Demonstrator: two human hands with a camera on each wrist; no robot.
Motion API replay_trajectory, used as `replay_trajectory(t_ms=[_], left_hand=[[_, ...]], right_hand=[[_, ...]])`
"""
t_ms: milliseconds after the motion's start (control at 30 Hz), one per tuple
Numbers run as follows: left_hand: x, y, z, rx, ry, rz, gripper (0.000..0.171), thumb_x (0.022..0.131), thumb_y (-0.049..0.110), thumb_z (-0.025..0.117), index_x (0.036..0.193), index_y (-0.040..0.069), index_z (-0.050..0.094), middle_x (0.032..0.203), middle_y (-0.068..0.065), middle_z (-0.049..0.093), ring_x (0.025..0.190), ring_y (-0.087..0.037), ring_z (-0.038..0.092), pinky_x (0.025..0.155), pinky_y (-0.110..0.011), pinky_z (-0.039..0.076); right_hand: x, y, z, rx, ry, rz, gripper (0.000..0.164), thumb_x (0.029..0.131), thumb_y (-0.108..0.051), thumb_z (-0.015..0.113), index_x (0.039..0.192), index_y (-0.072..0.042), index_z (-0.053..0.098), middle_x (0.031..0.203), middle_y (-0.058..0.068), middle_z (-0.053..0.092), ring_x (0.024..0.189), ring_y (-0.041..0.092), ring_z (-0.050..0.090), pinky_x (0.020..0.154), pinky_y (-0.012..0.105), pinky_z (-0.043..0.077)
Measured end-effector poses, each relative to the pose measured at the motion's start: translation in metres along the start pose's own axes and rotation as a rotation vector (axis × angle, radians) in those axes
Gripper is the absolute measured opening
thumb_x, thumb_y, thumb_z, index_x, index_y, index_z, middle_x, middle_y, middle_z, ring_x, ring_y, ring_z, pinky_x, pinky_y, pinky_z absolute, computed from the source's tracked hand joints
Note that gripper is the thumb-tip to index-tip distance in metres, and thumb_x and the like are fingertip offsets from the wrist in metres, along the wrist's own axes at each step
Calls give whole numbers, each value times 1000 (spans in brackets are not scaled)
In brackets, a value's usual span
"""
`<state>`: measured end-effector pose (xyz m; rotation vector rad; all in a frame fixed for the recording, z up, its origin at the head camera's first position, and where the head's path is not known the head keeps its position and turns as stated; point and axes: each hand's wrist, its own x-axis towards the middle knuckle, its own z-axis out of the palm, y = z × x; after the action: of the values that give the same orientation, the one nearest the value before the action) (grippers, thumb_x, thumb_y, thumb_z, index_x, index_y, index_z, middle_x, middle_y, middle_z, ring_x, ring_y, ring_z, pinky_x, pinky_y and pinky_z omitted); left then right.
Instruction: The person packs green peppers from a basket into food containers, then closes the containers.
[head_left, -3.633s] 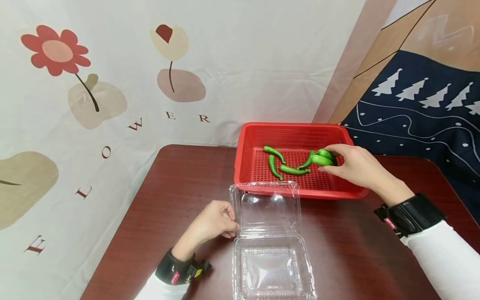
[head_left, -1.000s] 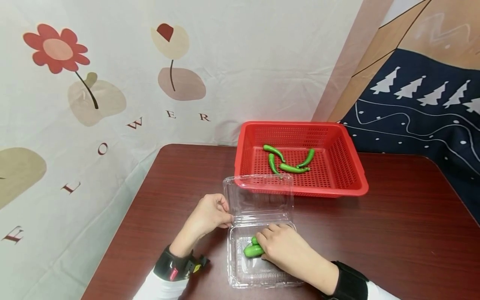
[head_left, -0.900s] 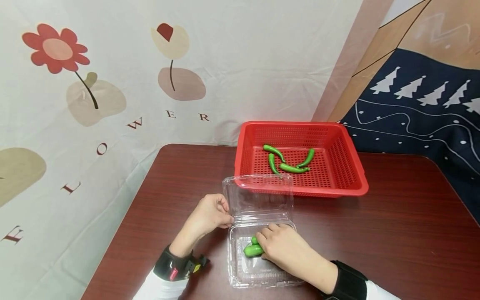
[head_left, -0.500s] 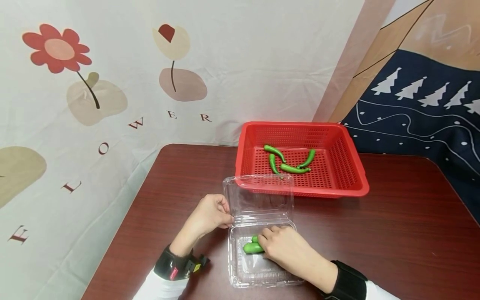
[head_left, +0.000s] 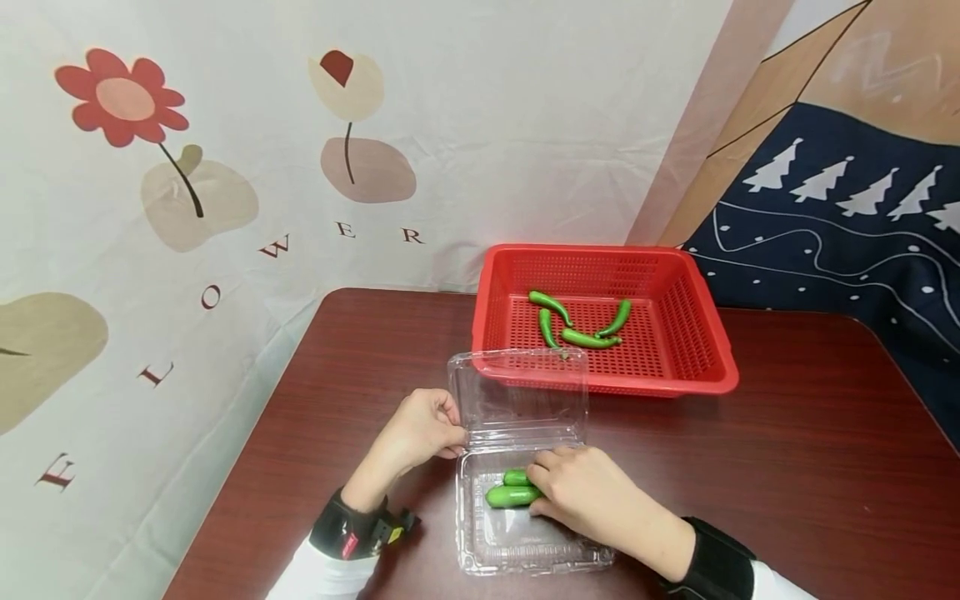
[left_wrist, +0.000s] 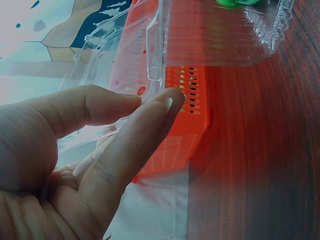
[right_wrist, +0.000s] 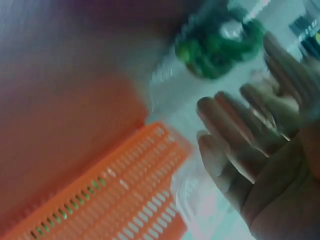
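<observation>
A clear plastic clamshell container lies unfolded on the table, its lid tilted up toward the back. My left hand pinches its left edge near the hinge between thumb and fingertip. Inside the base, green peppers lie side by side, their right ends covered by my right hand in the head view. The blurred right wrist view shows that hand's fingers spread and apart from the bunch of peppers. Several more green chili peppers lie in the red basket.
The red perforated basket stands behind the container, and the lid's top overlaps its front wall in the head view. Dark reddish wood tabletop extends on both sides. A white printed cloth hangs at the back.
The right hand has brought peppers from the basket into the container. In the last half second it has slid slightly right, loosening from them. The left hand keeps its hold.
</observation>
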<state>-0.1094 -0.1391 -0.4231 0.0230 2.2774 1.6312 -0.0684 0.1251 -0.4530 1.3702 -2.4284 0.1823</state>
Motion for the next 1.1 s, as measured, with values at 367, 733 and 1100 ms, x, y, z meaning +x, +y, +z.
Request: replay_trajectory(t_ms=[367, 733, 1100], left_hand=[[1, -2, -1, 9, -10, -2, 18, 80, -13, 71, 81, -2, 57, 68, -12, 68, 62, -22, 72, 65, -47, 67], [0, -1, -1, 5, -20, 11, 19, 79, -14, 72, 81, -2, 57, 69, -12, 70, 61, -21, 71, 63, -46, 67], [2, -1, -1, 6, -26, 6, 19, 80, -14, 73, 80, -3, 57, 68, -11, 68, 60, -20, 71, 63, -46, 67]], right_hand=[[12, 43, -61, 126, 190, 15, 27, 102, -39, 67, 100, -12, 74, 95, -3, 73, 82, 13, 71, 63, 32, 63], [40, 107, -116, 157, 201, 238, 32, 86, -21, 85, 114, -9, 74, 102, 4, 76, 90, 20, 72, 74, 46, 66], [68, 156, -109, 190, -11, 490, 36, 94, -23, 77, 125, -6, 71, 115, 12, 74, 101, 29, 68, 90, 53, 62]])
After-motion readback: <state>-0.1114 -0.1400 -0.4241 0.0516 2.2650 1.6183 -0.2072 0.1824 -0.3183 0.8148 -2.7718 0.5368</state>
